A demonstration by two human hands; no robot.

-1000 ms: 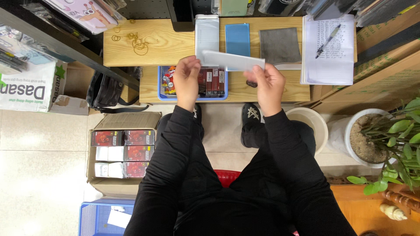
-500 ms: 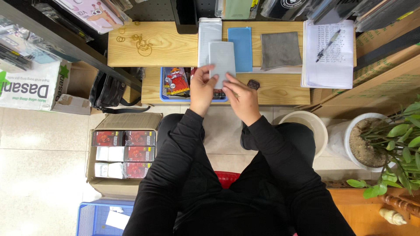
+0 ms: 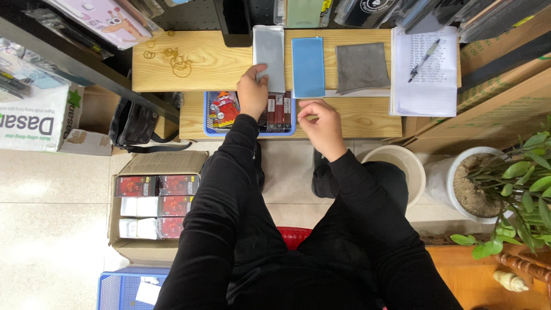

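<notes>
The clear sleeve (image 3: 269, 50) lies flat on the wooden shelf (image 3: 212, 60), just left of the blue sheet (image 3: 308, 66). The left hand (image 3: 252, 92) pinches its near edge; the right hand (image 3: 323, 125) hovers loosely curled, holding nothing visible. A careless tug could probably slide the sleeve off into the blue tray (image 3: 251, 132) below.

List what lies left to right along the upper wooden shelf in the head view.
rubber bands → silvery flat pouch, with the left hand on its lower edge → blue rectangular sheet → grey cloth → paper pad with a pen on it.
</notes>
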